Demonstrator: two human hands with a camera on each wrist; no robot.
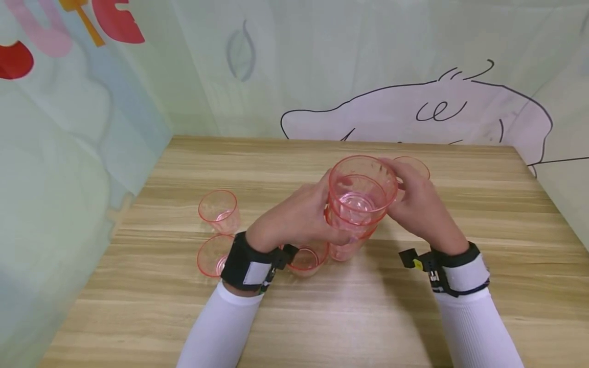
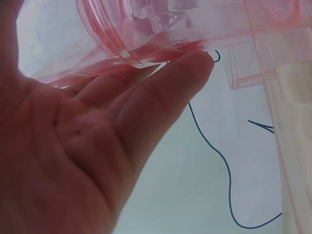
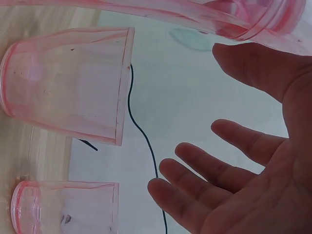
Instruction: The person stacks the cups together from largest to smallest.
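Note:
My left hand (image 1: 301,214) grips a stack of nested clear pink cups (image 1: 361,209), tilted, its open mouths facing me. In the left wrist view, fingers (image 2: 161,92) wrap beneath the stacked cups (image 2: 165,24). On the stack's other side is my right hand (image 1: 416,204). The right wrist view shows that hand (image 3: 243,165) with spread, relaxed fingers and nothing in its palm; the thumb is right by the stack (image 3: 234,17). Behind the right hand stands a single cup (image 1: 416,166), partly hidden. Another cup (image 1: 306,260) sits below my left hand, partly covered by it.
Two more pink cups stand left on the wooden table (image 1: 152,306): one farther back (image 1: 220,209), the other nearer (image 1: 212,255) and partly behind my left wrist strap. A printed wall covering (image 1: 322,61) borders the table's back and left sides.

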